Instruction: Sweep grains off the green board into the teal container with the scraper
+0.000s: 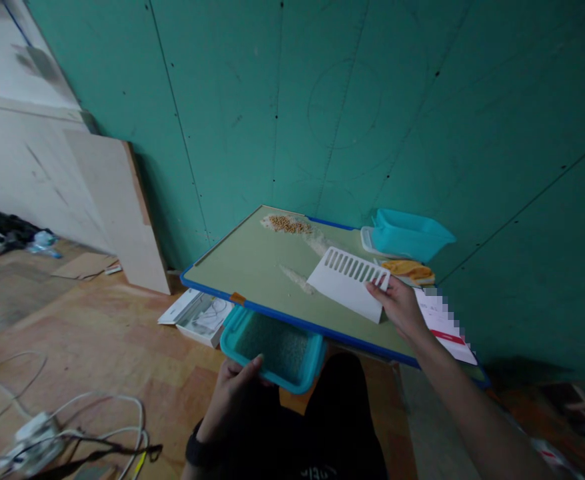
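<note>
My left hand point(240, 381) grips the near rim of a turquoise plastic tub point(314, 373), holding it against the table's front edge. Fine grains cover the tub's bottom. In my right hand point(397, 303) is a white slotted plastic scraper point(345, 285), tilted over the tabletop with its slots toward the wall. By the scraper's left side lies a thin streak of pale grains point(296, 279). A larger patch of pale grains point(318, 241) stretches behind it, toward a heap of brown beans point(288, 225) at the table's far corner.
The table point(237, 267) has a blue rim and stands near a green wall. A second turquoise container point(412, 235), a yellow cloth point(410, 270) and a printed sheet point(437, 320) lie at the right. An open white box point(202, 323), cables and a power strip point(35, 437) are on the floor.
</note>
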{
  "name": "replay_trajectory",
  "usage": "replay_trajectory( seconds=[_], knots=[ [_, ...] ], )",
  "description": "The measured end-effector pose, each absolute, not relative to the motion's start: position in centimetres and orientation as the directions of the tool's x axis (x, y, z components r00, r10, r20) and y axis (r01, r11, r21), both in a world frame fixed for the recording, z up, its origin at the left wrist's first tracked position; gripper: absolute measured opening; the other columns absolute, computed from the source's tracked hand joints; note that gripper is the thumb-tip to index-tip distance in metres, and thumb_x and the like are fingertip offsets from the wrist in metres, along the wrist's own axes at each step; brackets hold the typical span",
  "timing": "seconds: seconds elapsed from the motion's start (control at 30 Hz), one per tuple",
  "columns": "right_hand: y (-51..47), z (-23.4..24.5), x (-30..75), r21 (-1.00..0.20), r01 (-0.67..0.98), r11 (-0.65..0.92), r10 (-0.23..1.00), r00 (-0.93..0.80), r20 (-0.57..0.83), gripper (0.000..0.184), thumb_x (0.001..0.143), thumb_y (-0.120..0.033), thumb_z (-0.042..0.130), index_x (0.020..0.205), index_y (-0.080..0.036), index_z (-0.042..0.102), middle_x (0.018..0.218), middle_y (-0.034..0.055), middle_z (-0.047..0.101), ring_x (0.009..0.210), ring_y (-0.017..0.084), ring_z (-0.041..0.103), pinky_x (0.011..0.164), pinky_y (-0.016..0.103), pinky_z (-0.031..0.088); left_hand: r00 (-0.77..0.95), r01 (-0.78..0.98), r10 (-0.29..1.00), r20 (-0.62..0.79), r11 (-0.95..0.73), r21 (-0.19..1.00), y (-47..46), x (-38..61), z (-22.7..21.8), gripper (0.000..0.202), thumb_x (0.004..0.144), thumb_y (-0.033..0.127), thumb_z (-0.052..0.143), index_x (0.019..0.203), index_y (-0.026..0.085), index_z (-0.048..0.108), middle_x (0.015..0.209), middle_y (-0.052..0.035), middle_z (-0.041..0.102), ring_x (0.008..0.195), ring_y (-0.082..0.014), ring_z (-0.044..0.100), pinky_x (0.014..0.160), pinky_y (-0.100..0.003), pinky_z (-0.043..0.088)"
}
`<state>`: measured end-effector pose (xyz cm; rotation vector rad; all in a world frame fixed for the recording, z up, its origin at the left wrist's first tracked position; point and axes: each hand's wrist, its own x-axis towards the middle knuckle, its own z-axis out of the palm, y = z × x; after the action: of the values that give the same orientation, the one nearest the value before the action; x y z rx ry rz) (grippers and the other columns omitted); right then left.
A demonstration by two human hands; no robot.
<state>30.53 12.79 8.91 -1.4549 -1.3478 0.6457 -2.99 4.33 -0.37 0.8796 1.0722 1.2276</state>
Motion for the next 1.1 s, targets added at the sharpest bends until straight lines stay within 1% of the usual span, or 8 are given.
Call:
replay_trajectory(
  seconds=[0.1,0.2,0.33,0.53,0.77,0.87,1.0,1.1],
  knots=[
    [13.6,9.0,29.4,-0.915,0.378,0.141,0.941,0.236,0.242,0.041,0.070,-0.053,0.072,0.090,-0.018,0.066,0.087,0.0095,0.074,0.076,0.027,0.068,0.063,0.035,0.052,0.021,-0.335,0.984,-0.179,0.176,0.926,4.4,-2.7,-0.2,0.041,0.070,0.049,0.077,0.045,0.016,0.073,0.045,-0.0084,0.065,0.046,-0.0172,0.058,0.051,-0.027,0.046],
    [14.6,8.9,28.1,-0.920,0.366,0.136,0.948,0.221,0.228,0.041,0.068,-0.053,0.072,0.087,-0.018,0.065,0.082,0.0087,0.073,0.070,0.025,0.067,0.058,0.033,0.050,0.004,-0.368,0.976,-0.216,0.203,0.907,4.5,-2.6,-0.4,0.043,0.066,0.052,0.079,0.044,0.015,0.073,0.046,-0.0098,0.066,0.045,-0.0175,0.059,0.050,-0.027,0.046],
    [16.2,8.5,26.4,-0.916,0.370,0.155,0.960,0.163,0.228,0.037,0.069,-0.051,0.070,0.084,-0.018,0.064,0.079,0.0067,0.072,0.067,0.022,0.064,0.059,0.031,0.048,-0.017,-0.403,0.978,-0.206,0.182,0.897,4.6,-2.7,-1.0,0.045,0.066,0.054,0.078,0.043,0.016,0.072,0.045,-0.0096,0.065,0.046,-0.0190,0.061,0.051,-0.029,0.048],
    [17.7,8.0,24.2,-0.914,0.371,0.163,0.968,0.121,0.222,0.032,0.069,-0.048,0.070,0.076,-0.019,0.061,0.069,0.0026,0.067,0.061,0.018,0.059,0.053,0.027,0.043,-0.011,-0.442,0.979,-0.205,0.179,0.879,4.6,-2.9,-1.2,0.043,0.069,0.051,0.078,0.044,0.016,0.071,0.046,-0.0087,0.066,0.048,-0.0188,0.062,0.051,-0.029,0.049],
    [16.7,7.9,22.3,-0.929,0.343,0.137,0.981,0.083,0.175,0.033,0.071,-0.049,0.070,0.078,-0.018,0.062,0.066,0.0018,0.065,0.057,0.016,0.056,0.050,0.025,0.039,0.008,-0.486,0.967,-0.255,0.227,0.844,4.4,-2.5,0.0,0.039,0.068,0.045,0.080,0.043,0.016,0.070,0.044,-0.0072,0.063,0.047,-0.0204,0.063,0.054,-0.032,0.052],
    [15.9,8.0,21.4,-0.938,0.320,0.134,0.986,0.054,0.159,0.032,0.071,-0.048,0.069,0.077,-0.018,0.062,0.065,0.0017,0.064,0.056,0.016,0.054,0.049,0.025,0.038,0.004,-0.467,0.970,-0.241,0.215,0.858,4.2,-2.4,0.8,0.037,0.069,0.044,0.079,0.046,0.016,0.072,0.042,-0.0059,0.062,0.045,-0.0175,0.060,0.053,-0.029,0.051],
    [15.0,8.3,20.4,-0.962,0.248,0.110,0.992,0.025,0.120,0.033,0.070,-0.048,0.071,0.079,-0.017,0.062,0.069,0.0025,0.065,0.059,0.016,0.056,0.052,0.025,0.040,0.016,-0.470,0.973,-0.231,0.211,0.857,3.7,-2.5,2.1,0.035,0.071,0.042,0.079,0.051,0.014,0.074,0.044,-0.0053,0.064,0.042,-0.0142,0.055,0.049,-0.026,0.047],
    [14.5,8.5,20.1,-0.966,0.232,0.117,0.991,0.038,0.129,0.035,0.069,-0.049,0.072,0.079,-0.017,0.061,0.069,0.0024,0.065,0.059,0.016,0.056,0.052,0.026,0.040,0.034,-0.483,0.972,-0.232,0.219,0.848,3.5,-2.5,2.4,0.033,0.072,0.042,0.079,0.054,0.014,0.075,0.047,-0.0050,0.065,0.045,-0.0147,0.057,0.050,-0.026,0.046]
  ],
)
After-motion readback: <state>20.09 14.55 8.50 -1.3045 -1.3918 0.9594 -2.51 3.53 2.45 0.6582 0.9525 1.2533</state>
